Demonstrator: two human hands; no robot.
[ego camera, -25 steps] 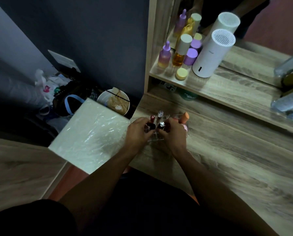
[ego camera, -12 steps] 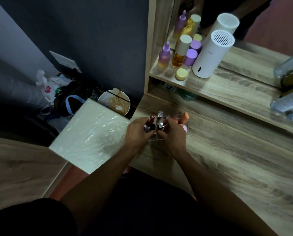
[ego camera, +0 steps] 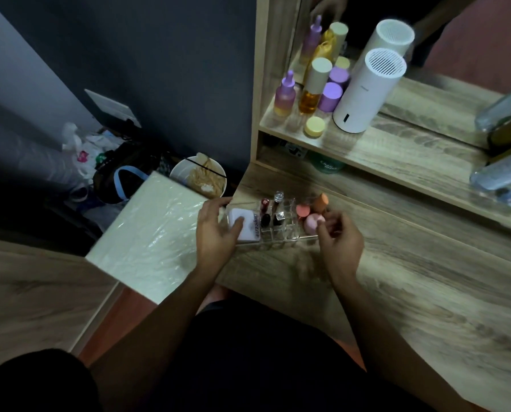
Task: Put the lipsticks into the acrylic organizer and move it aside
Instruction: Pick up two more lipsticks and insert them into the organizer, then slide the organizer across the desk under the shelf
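A clear acrylic organizer (ego camera: 286, 234) sits on the wooden vanity top (ego camera: 411, 286) near its left end. Several lipsticks (ego camera: 273, 211) stand upright in its middle slots. A white compact (ego camera: 246, 228) lies in its left part, and pink and orange makeup sponges (ego camera: 312, 217) fill its right part. My left hand (ego camera: 215, 230) is at the organizer's left end, fingers apart, thumb and fingers touching the compact and the wall. My right hand (ego camera: 340, 236) hovers at the right end, fingers loosely curled next to a pink sponge, holding nothing that I can see.
A shelf (ego camera: 396, 150) above holds cosmetic bottles (ego camera: 310, 90) and a white cylinder device (ego camera: 367, 90) before a mirror. A plastic-wrapped white stool (ego camera: 153, 230) stands left of the vanity. A bowl of noodles (ego camera: 199, 175) and bags lie on the floor beyond.
Both hands were closed together over the lipsticks in the middle slots. They have moved apart to the organizer's two ends, which uncovers the lipsticks, compact and sponges.
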